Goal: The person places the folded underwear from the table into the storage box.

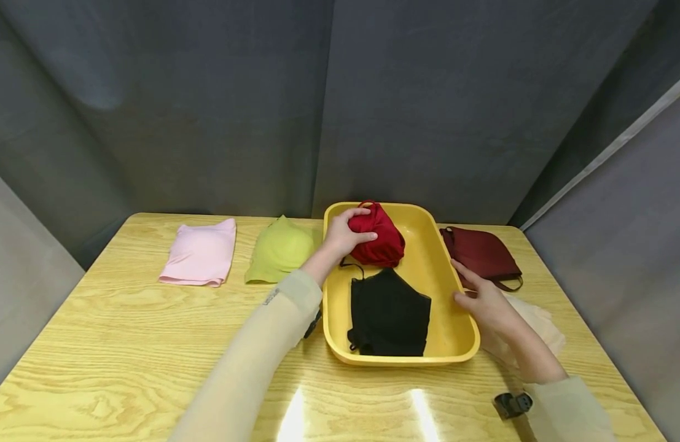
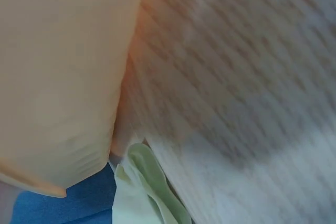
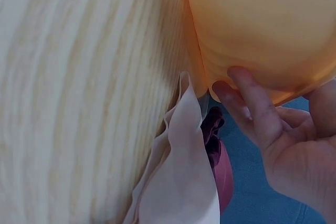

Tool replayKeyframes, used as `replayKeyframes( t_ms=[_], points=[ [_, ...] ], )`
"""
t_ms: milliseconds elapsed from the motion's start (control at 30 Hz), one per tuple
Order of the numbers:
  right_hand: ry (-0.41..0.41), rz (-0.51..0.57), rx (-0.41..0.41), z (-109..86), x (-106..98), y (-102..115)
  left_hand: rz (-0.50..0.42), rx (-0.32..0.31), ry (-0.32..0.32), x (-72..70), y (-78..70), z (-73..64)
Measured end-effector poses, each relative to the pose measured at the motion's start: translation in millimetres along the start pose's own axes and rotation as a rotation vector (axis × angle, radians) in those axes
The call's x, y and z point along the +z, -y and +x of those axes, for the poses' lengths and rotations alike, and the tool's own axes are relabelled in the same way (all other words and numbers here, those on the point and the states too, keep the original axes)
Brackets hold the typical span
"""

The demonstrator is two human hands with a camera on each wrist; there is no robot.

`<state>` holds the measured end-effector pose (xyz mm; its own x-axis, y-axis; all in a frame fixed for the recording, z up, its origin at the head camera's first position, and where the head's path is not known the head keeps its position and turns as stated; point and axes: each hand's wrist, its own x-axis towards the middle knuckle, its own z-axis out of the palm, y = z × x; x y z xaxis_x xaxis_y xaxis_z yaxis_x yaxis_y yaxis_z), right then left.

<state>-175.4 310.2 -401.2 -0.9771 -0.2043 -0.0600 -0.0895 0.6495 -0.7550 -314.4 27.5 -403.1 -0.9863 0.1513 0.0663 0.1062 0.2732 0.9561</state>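
My left hand (image 1: 342, 236) holds a bunched red bra (image 1: 381, 239) by its left side, at the far end of the yellow plastic basin (image 1: 422, 279). Below it, a folded black bra (image 1: 389, 316) with thin straps lies in the basin's near half. My right hand (image 1: 486, 304) grips the basin's right rim, thumb at the top edge. In the right wrist view, fingers (image 3: 257, 108) press against the basin's outer wall. The left wrist view shows the basin's side (image 2: 58, 77) but not the left hand's fingers.
Left of the basin lie a folded pink bra (image 1: 201, 252) and a yellow-green bra (image 1: 279, 252). To its right are a maroon bra (image 1: 483, 255) and a beige garment (image 1: 539, 325), partly behind my right arm. A grey curtain (image 1: 417, 110) stands along the wooden table's back edge.
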Motion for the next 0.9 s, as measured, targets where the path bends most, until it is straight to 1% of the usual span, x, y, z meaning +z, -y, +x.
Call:
replayKeyframes(
  t_ms=[133,300,400,667,833,900],
  points=[
    [0.004,-0.002,0.002,-0.3,0.5,0.8,0.098,0.012,0.042,0.6,0.9,-0.4],
    [0.007,-0.001,0.02,-0.3,1.0,1.5,0.267,0.045,0.104,2.2,0.8,-0.8],
    [0.005,-0.006,0.023,-0.4,0.9,2.0,0.353,0.048,0.129,3.2,0.8,-1.1],
    [-0.008,-0.024,0.016,0.0,1.1,1.0,0.528,0.036,0.124,6.0,2.7,-2.1],
    [-0.008,-0.025,0.015,0.5,1.2,-1.6,0.66,0.058,0.136,8.9,2.5,-4.7],
    [-0.007,-0.025,0.014,0.5,1.2,-1.7,0.694,0.058,0.141,10.1,2.8,-5.3]
  ],
)
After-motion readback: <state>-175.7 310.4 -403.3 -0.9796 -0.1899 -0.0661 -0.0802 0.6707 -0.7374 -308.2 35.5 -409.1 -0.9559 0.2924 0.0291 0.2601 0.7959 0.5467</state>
